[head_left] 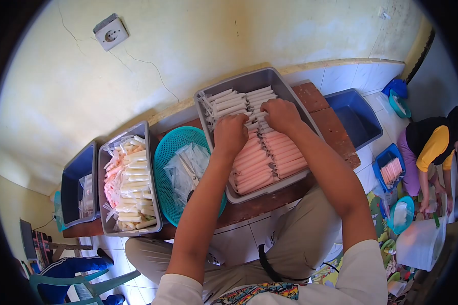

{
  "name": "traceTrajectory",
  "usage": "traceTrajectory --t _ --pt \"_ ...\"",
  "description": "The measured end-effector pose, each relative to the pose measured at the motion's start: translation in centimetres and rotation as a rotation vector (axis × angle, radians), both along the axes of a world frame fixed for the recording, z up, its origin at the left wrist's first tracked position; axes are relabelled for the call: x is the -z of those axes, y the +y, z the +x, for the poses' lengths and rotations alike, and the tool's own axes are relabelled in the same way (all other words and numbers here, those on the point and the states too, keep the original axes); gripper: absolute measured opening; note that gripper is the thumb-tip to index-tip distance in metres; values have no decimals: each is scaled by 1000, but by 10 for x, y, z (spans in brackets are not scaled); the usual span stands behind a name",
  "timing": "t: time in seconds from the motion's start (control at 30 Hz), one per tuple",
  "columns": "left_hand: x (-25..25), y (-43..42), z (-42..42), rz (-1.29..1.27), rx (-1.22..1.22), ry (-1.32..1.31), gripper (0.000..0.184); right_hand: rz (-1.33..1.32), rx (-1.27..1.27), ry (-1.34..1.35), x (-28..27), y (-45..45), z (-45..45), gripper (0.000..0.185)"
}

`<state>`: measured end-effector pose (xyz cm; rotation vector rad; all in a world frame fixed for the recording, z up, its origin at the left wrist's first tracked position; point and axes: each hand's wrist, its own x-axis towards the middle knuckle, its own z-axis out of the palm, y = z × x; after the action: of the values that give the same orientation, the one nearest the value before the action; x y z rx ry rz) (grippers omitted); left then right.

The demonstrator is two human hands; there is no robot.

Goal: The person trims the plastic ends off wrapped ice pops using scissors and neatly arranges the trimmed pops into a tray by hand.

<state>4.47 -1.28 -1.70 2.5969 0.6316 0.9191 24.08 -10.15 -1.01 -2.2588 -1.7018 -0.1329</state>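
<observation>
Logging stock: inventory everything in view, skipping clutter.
Large bin: one, grey, centre
Pink packs: many, pink, its near half
White packs: many, white, far half
Smaller bin: one, grey, left
Mixed packs: many, pink, cream, inside
Basket: one, teal, mid-table
Bags: uncountable, clear, basket
Scissors: one, silver, basket
Blue bins: three, blue, both sides
Table: one, brown, underneath
Socket: one, white, upper left
Chair: one, green, left
People: two, yellow sleeve, blue trousers, background
Left hand: one, bare, white packs
Right hand: one, bare, alongside

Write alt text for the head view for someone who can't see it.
A person's left hand and right hand touch white wrapped sticks behind rows of pink sticks in a gray tub on a brown table. Beside the tub, a teal basket holds scissors and clear plastic.
</observation>
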Motion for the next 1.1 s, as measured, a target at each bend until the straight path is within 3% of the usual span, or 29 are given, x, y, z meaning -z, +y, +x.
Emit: traceTrajectory --t 0.07,0.27,0.8,1.1 --pt "1 -1 -1 -13 -131 87 20 33 -74 75 -5 -3 -9 16" --pt "9 -2 -5 72 -252 272 20 -20 -171 127 -1 -3 -11 17" --pt "18 2 -3 144 -319 405 17 -29 -242 57 2 1 -21 17" --pt "3 -4 -3 129 -231 385 20 -44 -314 52 1 1 -24 15"
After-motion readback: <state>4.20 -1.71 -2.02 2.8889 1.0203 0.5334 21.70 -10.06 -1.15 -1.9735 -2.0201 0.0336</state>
